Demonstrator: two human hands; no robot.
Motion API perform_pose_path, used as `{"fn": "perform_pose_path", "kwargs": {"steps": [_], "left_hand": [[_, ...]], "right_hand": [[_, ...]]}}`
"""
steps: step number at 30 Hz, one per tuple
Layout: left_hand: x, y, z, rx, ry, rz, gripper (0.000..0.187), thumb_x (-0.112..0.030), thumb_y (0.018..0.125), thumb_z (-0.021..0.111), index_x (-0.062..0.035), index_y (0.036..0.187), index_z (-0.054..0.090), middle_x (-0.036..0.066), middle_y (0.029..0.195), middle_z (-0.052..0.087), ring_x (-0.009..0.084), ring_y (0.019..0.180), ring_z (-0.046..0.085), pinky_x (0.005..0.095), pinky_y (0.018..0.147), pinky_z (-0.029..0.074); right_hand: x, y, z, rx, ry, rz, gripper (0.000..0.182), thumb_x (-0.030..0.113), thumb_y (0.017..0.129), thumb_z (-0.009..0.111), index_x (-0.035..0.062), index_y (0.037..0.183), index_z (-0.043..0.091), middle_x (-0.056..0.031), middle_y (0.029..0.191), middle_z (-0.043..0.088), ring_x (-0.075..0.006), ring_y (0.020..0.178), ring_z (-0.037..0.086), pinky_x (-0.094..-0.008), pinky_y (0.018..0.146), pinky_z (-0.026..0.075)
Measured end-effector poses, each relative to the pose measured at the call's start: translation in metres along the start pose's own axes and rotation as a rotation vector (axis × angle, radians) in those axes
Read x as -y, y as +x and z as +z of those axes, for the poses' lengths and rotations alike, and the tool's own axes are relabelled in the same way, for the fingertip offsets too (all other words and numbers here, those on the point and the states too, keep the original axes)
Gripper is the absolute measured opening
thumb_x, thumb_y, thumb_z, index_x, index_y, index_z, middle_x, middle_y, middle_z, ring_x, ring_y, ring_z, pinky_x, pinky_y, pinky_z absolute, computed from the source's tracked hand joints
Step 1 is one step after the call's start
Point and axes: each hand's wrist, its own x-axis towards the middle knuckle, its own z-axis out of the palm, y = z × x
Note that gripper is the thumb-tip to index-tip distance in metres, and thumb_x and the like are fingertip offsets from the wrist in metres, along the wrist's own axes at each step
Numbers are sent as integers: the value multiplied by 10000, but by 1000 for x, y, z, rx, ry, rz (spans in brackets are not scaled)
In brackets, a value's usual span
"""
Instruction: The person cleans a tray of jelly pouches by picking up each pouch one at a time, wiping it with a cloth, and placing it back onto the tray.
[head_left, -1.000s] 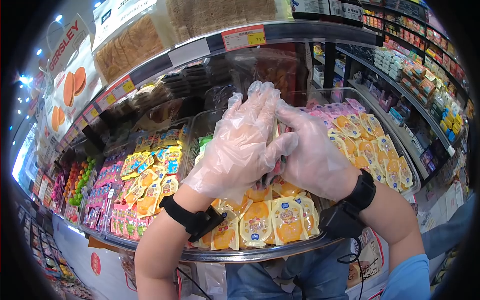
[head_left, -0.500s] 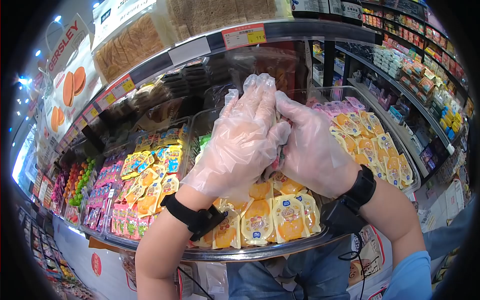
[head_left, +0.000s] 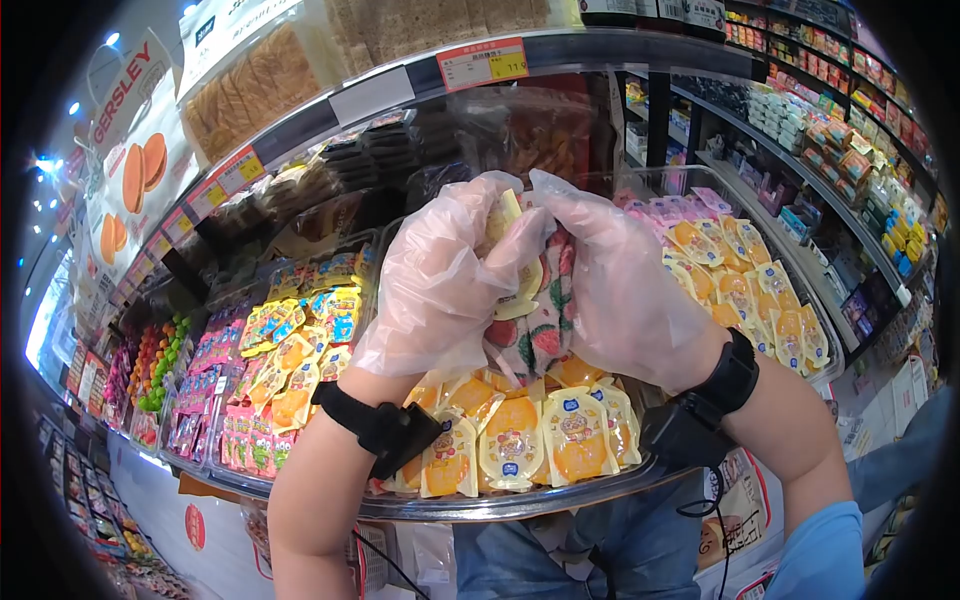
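Note:
Both hands wear clear plastic gloves and are close together above a tray of packets. My left hand point(head_left: 435, 275) is curled round a yellow-wrapped snack packet point(head_left: 522, 285), whose upper end shows between thumb and fingers. Between the hands hangs a cloth point(head_left: 535, 345) printed with watermelon slices. My right hand point(head_left: 630, 285) is closed against the cloth's right side, thumb pointing up; its fingers are mostly hidden. Just below lie yellow-wrapped packets with orange contents point(head_left: 515, 440), standing in rows at the tray's front.
A shelf edge with a price tag point(head_left: 482, 65) runs above the hands, carrying bagged bread point(head_left: 250, 115). Left are more bins with blue-and-yellow packets point(head_left: 335, 310) and pink packets point(head_left: 250, 430). More yellow packets point(head_left: 790, 310) fill the right side. A stocked shelf point(head_left: 820, 200) stands farther right.
The hands were pressed together with the left fingers stretched upward. The left fingers are now curled and lower, and the yellow packet and watermelon-print cloth have come into sight between the hands.

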Motion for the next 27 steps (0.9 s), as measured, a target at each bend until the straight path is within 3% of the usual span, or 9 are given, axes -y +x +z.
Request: {"fn": "perform_pose_path", "kwargs": {"steps": [3, 6, 9, 12, 14, 18, 21, 23, 27], "left_hand": [[9, 1, 2, -61, 82, -42, 267, -284, 875, 694, -30, 942, 639, 175, 821, 636, 348, 759, 634, 407, 678, 504], [11, 3, 1, -110, 112, -127, 296, -284, 878, 695, -4, 855, 601, 190, 776, 615, 352, 726, 615, 416, 657, 489], [10, 5, 0, -117, 155, -207, 329, -286, 873, 703, 7, 807, 568, 200, 746, 598, 362, 695, 597, 421, 643, 480], [10, 7, 1, -180, 127, -209, 357, -309, 871, 707, 2, 788, 553, 200, 746, 604, 353, 698, 601, 423, 644, 478], [8, 7, 0, -197, 50, -266, 381, -337, 874, 708, 6, 799, 561, 203, 734, 606, 348, 693, 606, 423, 649, 480], [23, 8, -1, -183, 7, -318, 381, -341, 885, 701, 20, 839, 587, 174, 719, 618, 319, 693, 618, 418, 659, 486], [29, 9, -5, -184, -129, -268, 364, -333, 903, 687, 22, 921, 606, 119, 719, 631, 227, 620, 612, 357, 574, 486], [10, 15, -20, 73, -504, -597, 343, -316, 933, 655, 15, 997, 598, 77, 767, 641, 124, 573, 583, 275, 490, 465], [18, 13, -25, 122, -776, -503, 303, -270, 959, 626, 9, 1049, 552, 83, 829, 657, 101, 588, 597, 237, 491, 485]], "right_hand": [[1, 5, -2, 48, 367, 230, 295, 215, 1003, 468, 42, 1202, 600, -74, 1156, 647, -210, 1073, 617, -399, 970, 484], [4, 3, 7, -106, 188, 231, 259, 194, 971, 544, 14, 1148, 600, -98, 1083, 655, -202, 993, 648, -384, 878, 526], [10, 0, 5, 70, -5, 373, 263, 88, 928, 603, -36, 1156, 565, -103, 1095, 651, -162, 1014, 647, -341, 939, 518], [4, 0, 6, -48, -94, 406, 227, 58, 914, 623, -26, 1122, 586, -127, 1044, 658, -172, 902, 681, -321, 790, 573], [-3, 2, 3, -172, -124, 303, 180, 132, 918, 650, -19, 998, 592, -122, 873, 665, -179, 704, 674, -299, 591, 548], [-1, 5, -5, -115, -163, 302, 163, 117, 909, 646, -12, 993, 591, -114, 853, 660, -181, 697, 674, -305, 607, 551], [3, 5, -4, -156, -173, 263, 144, 100, 903, 629, -8, 990, 588, -110, 895, 660, -167, 744, 677, -298, 611, 547], [12, 4, 0, -218, -157, 283, 167, 106, 933, 590, 5, 1066, 587, -85, 938, 676, -176, 795, 703, -315, 682, 592], [14, 7, -3, -233, -261, 279, 170, 137, 949, 577, 26, 1078, 580, -75, 940, 672, -171, 799, 704, -314, 666, 593]]}}
